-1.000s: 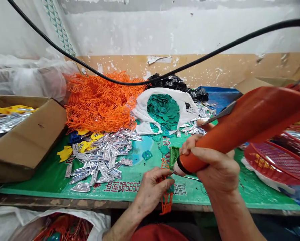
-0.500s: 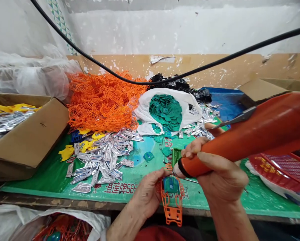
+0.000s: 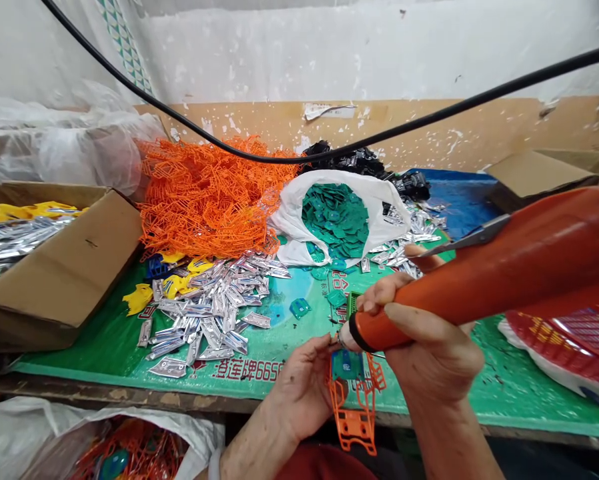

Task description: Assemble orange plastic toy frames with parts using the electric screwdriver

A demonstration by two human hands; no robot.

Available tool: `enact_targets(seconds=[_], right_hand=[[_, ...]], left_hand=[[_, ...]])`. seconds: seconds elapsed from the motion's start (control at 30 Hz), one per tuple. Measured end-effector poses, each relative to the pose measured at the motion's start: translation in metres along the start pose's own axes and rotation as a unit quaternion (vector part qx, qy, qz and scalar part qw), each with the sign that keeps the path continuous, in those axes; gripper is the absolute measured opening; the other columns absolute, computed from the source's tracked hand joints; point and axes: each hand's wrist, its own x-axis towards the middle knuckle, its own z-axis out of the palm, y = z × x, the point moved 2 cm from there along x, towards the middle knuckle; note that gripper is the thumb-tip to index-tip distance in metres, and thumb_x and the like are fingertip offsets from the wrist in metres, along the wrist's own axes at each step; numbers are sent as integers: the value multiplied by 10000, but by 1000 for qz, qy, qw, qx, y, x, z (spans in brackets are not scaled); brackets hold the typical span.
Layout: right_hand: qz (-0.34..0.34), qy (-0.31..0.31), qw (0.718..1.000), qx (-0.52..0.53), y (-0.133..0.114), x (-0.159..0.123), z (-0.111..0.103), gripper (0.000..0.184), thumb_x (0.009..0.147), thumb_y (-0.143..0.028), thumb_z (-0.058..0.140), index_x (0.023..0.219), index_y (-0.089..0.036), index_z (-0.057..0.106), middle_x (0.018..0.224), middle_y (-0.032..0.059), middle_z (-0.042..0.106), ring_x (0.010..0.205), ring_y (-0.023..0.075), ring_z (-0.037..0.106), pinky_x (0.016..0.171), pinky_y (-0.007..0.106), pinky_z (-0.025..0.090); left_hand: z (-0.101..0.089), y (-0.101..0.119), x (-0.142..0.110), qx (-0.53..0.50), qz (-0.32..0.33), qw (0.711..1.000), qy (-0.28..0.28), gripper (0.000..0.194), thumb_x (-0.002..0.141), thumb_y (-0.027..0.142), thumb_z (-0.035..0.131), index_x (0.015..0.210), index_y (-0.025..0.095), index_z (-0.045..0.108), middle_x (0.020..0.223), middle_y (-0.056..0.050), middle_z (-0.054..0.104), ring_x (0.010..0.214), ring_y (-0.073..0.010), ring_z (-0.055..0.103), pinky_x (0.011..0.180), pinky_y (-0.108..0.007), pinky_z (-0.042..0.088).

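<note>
My right hand [image 3: 432,353] is wrapped round an orange power screwdriver [image 3: 459,287] with a metal lever on its upper side. Its pale tip with a black ring points down-left at the upper end of an orange plastic frame [image 3: 355,427]. That frame sits in the closed fingers of my left hand [image 3: 304,387], near the table's front edge. A translucent green plastic piece [image 3: 347,365] lies within the frame, just below the tip. The fingertips of my left hand are close to the tip, and the contact point is hidden.
Silver plates [image 3: 212,313] lie left of my hands, with an orange heap of frames [image 3: 214,200] behind. A white bag [image 3: 289,220] holds green pieces. A cardboard box [image 3: 69,267] stands left, a red basket [image 3: 574,347] right. A black cable [image 3: 279,159] hangs across.
The orange frame has turned slightly, and its lower end has shifted right. The screwdriver tip has moved a little to the left. Both hands keep their grip.
</note>
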Motion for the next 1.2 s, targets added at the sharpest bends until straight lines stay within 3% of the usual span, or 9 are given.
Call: enact_targets(seconds=[0.17, 0.37, 0.57, 0.9, 1.07, 1.2], right_hand=[[2, -4, 1000, 3, 0, 0, -1, 475, 635, -136, 705, 1079, -274, 607, 646, -29, 628, 594, 161, 573, 605, 330, 506], [-3, 5, 1000, -2, -1, 0, -2, 494, 623, -134, 703, 1089, -272, 609, 632, -32, 624, 594, 151, 558, 623, 327, 503], [-10, 3, 1000, -5, 0, 1, -2, 465, 631, -120, 693, 1064, -271, 617, 645, -32, 633, 599, 155, 575, 621, 327, 505], [-12, 26, 1000, -6, 3, 2, -3, 496, 616, -121, 704, 1081, -265, 608, 655, -34, 631, 601, 151, 568, 611, 321, 505], [-22, 19, 999, -15, 0, 1, -1, 486, 631, -119, 694, 1088, -261, 609, 652, -37, 632, 601, 147, 557, 635, 326, 499], [-7, 19, 1000, -12, 2, 1, -1, 503, 620, -125, 703, 1089, -271, 594, 649, -42, 633, 592, 161, 566, 619, 343, 497]], left_hand=[[-1, 0, -1, 2, -4, 999, 42, 178, 777, 227, 613, 799, 96, 732, 591, -9, 682, 461, -113, 515, 528, -268, 404], [-4, -1, 1, 9, -3, 997, 74, 215, 809, 246, 586, 852, 93, 731, 516, 11, 628, 394, -114, 478, 459, -259, 360], [-5, -3, 1, 4, 0, 998, 70, 239, 812, 236, 578, 918, 80, 724, 616, -12, 685, 421, -125, 519, 457, -271, 362], [-8, -4, 2, 23, 2, 1000, 22, 231, 676, 320, 783, 791, 126, 728, 608, 1, 653, 493, -128, 529, 537, -271, 386], [-11, -3, 2, 33, 14, 999, 27, 236, 707, 355, 780, 815, 151, 733, 620, 5, 641, 495, -115, 498, 524, -262, 351], [-8, -4, 2, 11, 4, 1000, 22, 244, 715, 330, 767, 851, 130, 736, 689, -25, 682, 530, -137, 531, 559, -282, 396]])
